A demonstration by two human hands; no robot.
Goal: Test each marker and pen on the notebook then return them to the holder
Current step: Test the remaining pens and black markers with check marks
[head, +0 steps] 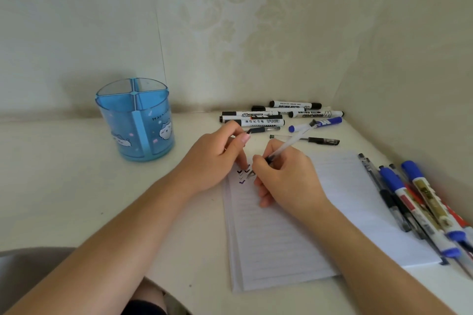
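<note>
An open lined notebook lies on the white desk, with a few dark check marks near its top left corner. My right hand grips a clear gel pen, its tip down on the page beside the marks. My left hand rests at the notebook's top left corner and pinches a small dark pen cap between thumb and forefinger. The blue see-through holder, split into compartments, stands at the back left with nothing showing inside.
Several black and blue markers and pens lie in a loose group at the back. Another bunch of blue markers and gel pens lies along the notebook's right edge. Walls close off the back and right.
</note>
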